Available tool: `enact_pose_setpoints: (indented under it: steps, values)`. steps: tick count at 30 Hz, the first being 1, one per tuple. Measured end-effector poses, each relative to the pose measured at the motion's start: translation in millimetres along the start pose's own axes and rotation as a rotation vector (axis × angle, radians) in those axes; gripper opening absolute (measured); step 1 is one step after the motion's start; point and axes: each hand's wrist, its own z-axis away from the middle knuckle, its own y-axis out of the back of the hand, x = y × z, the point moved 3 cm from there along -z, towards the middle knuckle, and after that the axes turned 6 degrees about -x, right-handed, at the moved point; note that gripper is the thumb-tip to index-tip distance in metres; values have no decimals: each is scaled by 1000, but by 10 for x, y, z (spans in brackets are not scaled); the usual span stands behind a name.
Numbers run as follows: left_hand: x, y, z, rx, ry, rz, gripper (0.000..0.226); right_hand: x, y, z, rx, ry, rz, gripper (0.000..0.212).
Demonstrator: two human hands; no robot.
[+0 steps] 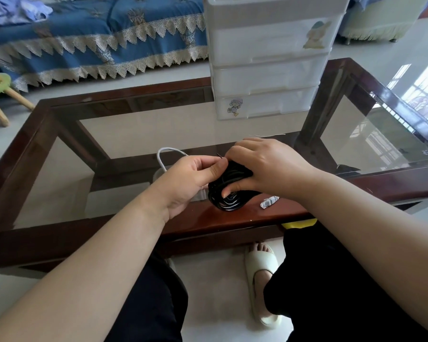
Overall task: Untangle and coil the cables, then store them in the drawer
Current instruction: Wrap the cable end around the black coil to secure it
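— The black cable coil?
— Wound into a tight round bundle; right fingers curl over its top, thumb pressing its near face; a thin black tie end pokes up between left thumb and forefinger.

— The white cable?
— Looped just beyond the left fingers.

— The drawer unit?
— White, three-tiered, all shut; well beyond the fingertips.

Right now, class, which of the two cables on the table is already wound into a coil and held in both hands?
The black cable: coiled, gripped by the right hand, with the left hand pinching its end. The white cable lies loose behind, untouched.
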Motion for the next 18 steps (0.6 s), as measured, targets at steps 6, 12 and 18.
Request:
enact_pose_setpoints:
  steps: [6, 12, 18]
  values:
    - [7, 13, 13, 135, -34, -144, 18, 30, -61, -9, -29, 2, 28, 64]
    - [116, 87, 54, 213, -280, -961, 22, 34, -80, -21, -38, 50, 46, 60]
    - [218, 157, 76, 50, -62, -937, 43, -43, -133, -40, -36, 133, 59, 58]
